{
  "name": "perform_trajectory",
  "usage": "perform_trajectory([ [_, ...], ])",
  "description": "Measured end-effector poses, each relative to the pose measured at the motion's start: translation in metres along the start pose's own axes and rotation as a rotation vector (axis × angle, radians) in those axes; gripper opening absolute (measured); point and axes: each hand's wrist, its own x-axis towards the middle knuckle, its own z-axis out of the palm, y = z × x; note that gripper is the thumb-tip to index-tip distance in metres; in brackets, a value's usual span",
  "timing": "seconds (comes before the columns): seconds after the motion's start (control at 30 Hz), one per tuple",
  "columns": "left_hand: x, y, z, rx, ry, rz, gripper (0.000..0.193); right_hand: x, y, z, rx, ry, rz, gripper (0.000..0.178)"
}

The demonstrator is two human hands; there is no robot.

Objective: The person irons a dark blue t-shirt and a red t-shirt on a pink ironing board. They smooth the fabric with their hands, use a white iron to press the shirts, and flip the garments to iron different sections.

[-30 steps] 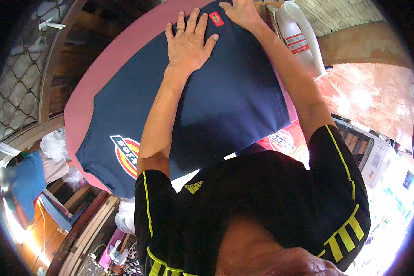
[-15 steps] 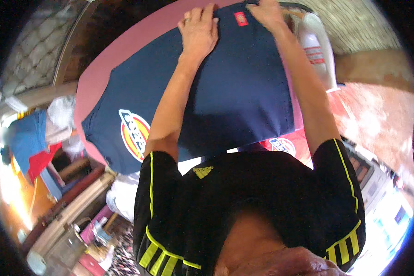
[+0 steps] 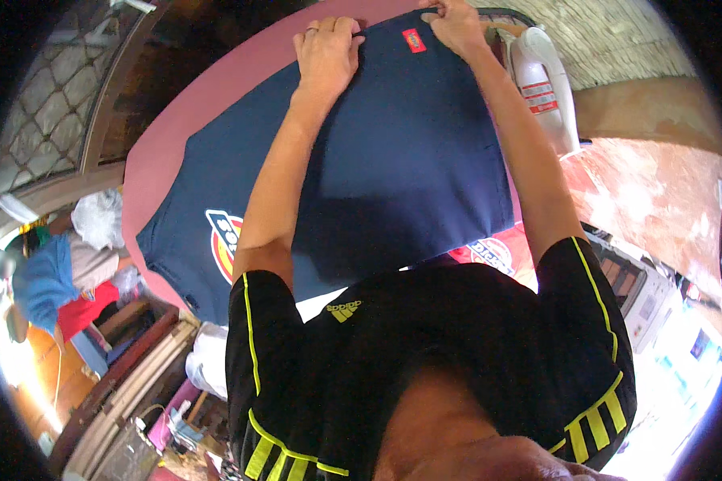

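A navy shirt (image 3: 409, 144) is laid flat across a pink bench (image 3: 156, 160), its edge at the bench's far side pinched near a red tag (image 3: 413, 40) by the right hand (image 3: 457, 30). The left hand (image 3: 326, 58) is curled at that edge; whether cloth is pinched in its grip cannot be told. Fabric is best drawn evenly taut. The right forearm (image 3: 515, 116) is crowded by a white iron-like appliance (image 3: 535, 68) at the bench's far right; a red garment (image 3: 496, 250) is glimpsed near right.

A diamond grille (image 3: 50, 120) stands upper left, a ridged surface (image 3: 618, 40) upper right; white light (image 3: 658, 421) floods lower right.
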Motion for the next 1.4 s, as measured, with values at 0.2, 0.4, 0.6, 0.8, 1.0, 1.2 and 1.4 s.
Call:
perform_trajectory([
  [0.2, -0.013, 0.052, 0.030, -0.080, 0.026, 0.290, 0.042, -0.020, -0.066, -0.046, -0.349, 0.201, -0.238, 0.020],
  [0.4, -0.004, 0.064, 0.026, 0.016, -0.053, 0.265, 0.051, -0.114, -0.116, -0.166, -0.786, 0.213, -0.132, 0.035],
  [0.6, -0.002, 0.059, 0.029, 0.107, -0.158, 0.250, 0.061, -0.113, -0.075, -0.181, -0.360, -0.009, 0.414, 0.033],
  [0.8, 0.001, 0.058, 0.035, 0.103, -0.191, 0.231, 0.061, -0.117, -0.070, -0.207, -0.560, -0.060, 0.137, 0.036],
  [1.0, 0.006, 0.041, 0.046, 0.085, -0.115, 0.304, 0.054, -0.182, -0.156, -0.199, -0.459, -0.083, 0.066, 0.035],
  [1.2, 0.023, 0.019, 0.034, -0.022, -0.157, 0.400, 0.043, -0.239, -0.199, -0.125, -0.435, -0.175, 0.089, 0.037],
  [1.4, 0.036, -0.028, 0.057, 0.181, 0.262, 0.639, 0.038, -0.184, -0.182, -0.082, -0.403, -0.023, 0.055, 0.037],
])
